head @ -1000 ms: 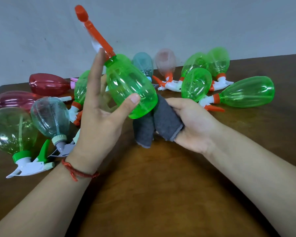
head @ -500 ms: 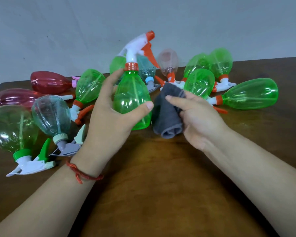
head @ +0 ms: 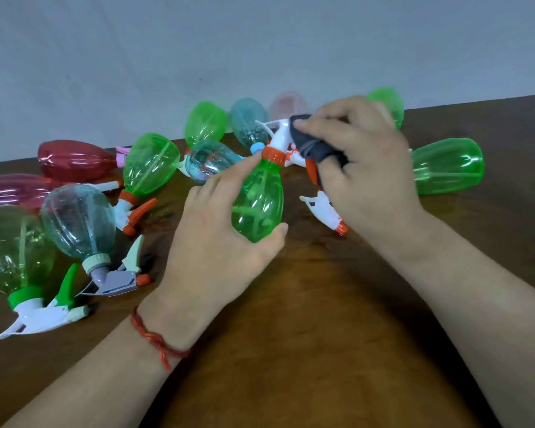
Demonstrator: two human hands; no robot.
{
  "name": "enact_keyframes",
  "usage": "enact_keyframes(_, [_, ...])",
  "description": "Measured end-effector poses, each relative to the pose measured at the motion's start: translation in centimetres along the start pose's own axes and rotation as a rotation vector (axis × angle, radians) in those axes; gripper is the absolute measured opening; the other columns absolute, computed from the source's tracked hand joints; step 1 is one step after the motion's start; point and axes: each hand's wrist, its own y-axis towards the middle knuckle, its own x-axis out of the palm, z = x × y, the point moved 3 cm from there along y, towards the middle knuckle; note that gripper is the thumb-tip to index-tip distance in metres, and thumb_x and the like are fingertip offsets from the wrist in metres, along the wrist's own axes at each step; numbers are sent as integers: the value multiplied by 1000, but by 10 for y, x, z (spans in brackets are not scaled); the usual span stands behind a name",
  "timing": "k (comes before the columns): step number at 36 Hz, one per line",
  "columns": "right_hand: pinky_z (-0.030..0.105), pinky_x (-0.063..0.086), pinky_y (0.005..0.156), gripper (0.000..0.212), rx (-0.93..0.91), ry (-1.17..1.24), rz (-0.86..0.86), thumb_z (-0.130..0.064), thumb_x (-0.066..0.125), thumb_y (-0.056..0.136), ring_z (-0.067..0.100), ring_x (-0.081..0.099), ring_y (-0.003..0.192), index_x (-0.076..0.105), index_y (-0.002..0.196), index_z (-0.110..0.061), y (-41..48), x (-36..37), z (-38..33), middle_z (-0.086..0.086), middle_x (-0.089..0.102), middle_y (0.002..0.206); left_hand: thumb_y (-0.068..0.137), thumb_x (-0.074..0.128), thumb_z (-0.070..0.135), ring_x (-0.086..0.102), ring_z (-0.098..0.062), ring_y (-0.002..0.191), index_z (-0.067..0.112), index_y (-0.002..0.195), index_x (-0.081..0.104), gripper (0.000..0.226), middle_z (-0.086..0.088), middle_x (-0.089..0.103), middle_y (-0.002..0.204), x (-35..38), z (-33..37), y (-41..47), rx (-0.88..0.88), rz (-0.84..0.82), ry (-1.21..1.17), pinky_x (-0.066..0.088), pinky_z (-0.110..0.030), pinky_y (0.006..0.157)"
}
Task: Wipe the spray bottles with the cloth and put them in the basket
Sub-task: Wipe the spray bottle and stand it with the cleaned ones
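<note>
My left hand [head: 217,245] grips a green spray bottle [head: 257,202] by its body, upright and tilted slightly right, above the brown table [head: 306,350]. Its white and orange spray head [head: 278,140] points left. My right hand [head: 365,168] holds a dark grey cloth [head: 315,146] pressed around that spray head. Several other spray bottles lie on the table behind: green ones [head: 150,163], a second green [head: 447,166], red ones [head: 74,160] and clear bluish ones [head: 78,223]. No basket is in view.
A pale wall [head: 198,41] rises behind the table's far edge. A clear green-capped bottle [head: 13,251] lies at the far left near the table's edge. A loose-looking white and orange trigger head [head: 325,211] shows under my right hand.
My right hand has risen with the cloth from beside the bottle's body up onto its spray head. The bottle stayed upright in my left hand, tilted a little to the right.
</note>
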Motion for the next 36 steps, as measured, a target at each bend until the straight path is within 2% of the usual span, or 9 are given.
enact_keyframes(3, [28, 41, 98, 51, -64, -3, -84, 7, 57, 80, 35, 56, 105, 77, 124, -10, -2, 11, -15, 10, 67, 119, 76, 92, 39, 57, -13, 126, 27, 154, 54, 87, 12, 62, 143, 3, 3, -1, 18, 7, 24, 43, -31, 113])
enact_keyframes(7, [19, 35, 106, 54, -102, 63, -165, 10, 54, 78, 27, 54, 113, 76, 124, -9, -4, 18, -24, 8, 67, 122, 76, 92, 36, 58, -8, 122, 22, 149, 57, 83, 11, 64, 138, 3, 3, 0, 15, 40, 17, 48, -40, 109])
enact_keyframes(13, [14, 37, 97, 54, 32, -13, -23, 10, 52, 82, 31, 56, 109, 78, 123, -14, 3, -2, 3, 7, 68, 122, 75, 93, 38, 59, -11, 121, 30, 146, 58, 80, 18, 63, 136, -2, 4, 0, -29, 35, -33, 48, -38, 111])
enact_keyframes(17, [26, 42, 101, 57, -49, 3, -103, 12, 54, 79, 35, 58, 110, 77, 125, -12, -3, 8, -7, 8, 68, 125, 75, 94, 37, 53, -1, 119, 24, 147, 59, 81, 17, 61, 136, 0, 5, 0, -6, 37, -8, 47, -38, 111])
enact_keyframes(20, [34, 46, 103, 53, -140, 39, -182, 5, 48, 83, 34, 57, 113, 78, 124, -11, -7, 20, -22, 6, 69, 125, 74, 93, 36, 54, -3, 118, 21, 148, 59, 82, 12, 64, 136, 2, 3, 0, -11, 28, -2, 48, -39, 110])
enact_keyframes(28, [28, 43, 98, 55, -41, -33, -42, 12, 53, 81, 35, 58, 107, 78, 124, -12, -2, 5, 2, 7, 69, 124, 76, 92, 40, 58, -12, 125, 34, 146, 59, 78, 22, 61, 138, -1, 2, -1, -65, 16, -75, 46, -29, 110])
enact_keyframes(32, [29, 45, 97, 52, -106, 18, -184, 9, 50, 75, 34, 59, 105, 82, 112, -11, -9, 14, -2, 4, 70, 118, 76, 94, 40, 61, -9, 128, 37, 142, 59, 75, 21, 64, 137, -6, -9, 3, -128, 82, -134, 47, -27, 111])
enact_keyframes(34, [26, 44, 95, 51, -80, 54, -263, 6, 50, 74, 32, 60, 103, 83, 108, -13, -10, 20, -4, 2, 70, 115, 77, 94, 39, 60, -6, 128, 36, 142, 59, 74, 20, 64, 137, -8, -13, 5, -142, 96, -127, 46, -24, 111])
enact_keyframes(36, [29, 48, 94, 48, -17, 123, -250, 7, 53, 75, 29, 63, 102, 83, 107, -14, -10, 19, -4, -1, 71, 112, 78, 94, 37, 61, -3, 127, 35, 142, 59, 73, 19, 65, 136, -9, -17, 7, -164, 97, -142, 47, -24, 112])
